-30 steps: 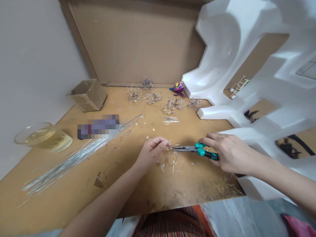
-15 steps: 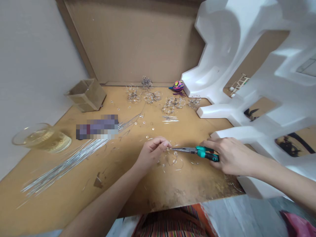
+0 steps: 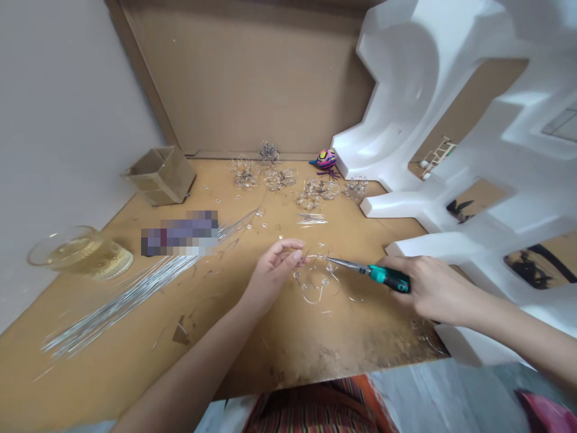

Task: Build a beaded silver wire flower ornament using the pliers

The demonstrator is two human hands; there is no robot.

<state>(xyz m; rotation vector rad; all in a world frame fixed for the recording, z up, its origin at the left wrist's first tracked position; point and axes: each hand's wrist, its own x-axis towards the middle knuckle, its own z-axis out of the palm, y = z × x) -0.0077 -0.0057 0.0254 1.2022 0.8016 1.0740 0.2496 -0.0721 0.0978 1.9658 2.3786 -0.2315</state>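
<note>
My left hand (image 3: 277, 264) pinches a looped wire piece with clear beads (image 3: 321, 284) between thumb and fingers, just above the table. Thin curved wires stick out from it toward the right. My right hand (image 3: 424, 285) is wrapped round the teal and black handles of needle-nose pliers (image 3: 381, 275). The pliers' tips point left and lie close to the beaded wire; whether they grip it I cannot tell. Short straight wire pieces (image 3: 312, 219) lie behind the hands.
Several wire clusters (image 3: 280, 178) stand along the back beside a colourful toy (image 3: 326, 160). To the left are a cardboard box (image 3: 166, 183), a glass of yellowish liquid (image 3: 90, 258) and a long wire bundle (image 3: 130, 300). A white moulded structure (image 3: 401, 207) borders the right side.
My right hand has drawn the pliers slightly right, with their tips away from my left fingertips. More of the beaded wire shows between both hands.
</note>
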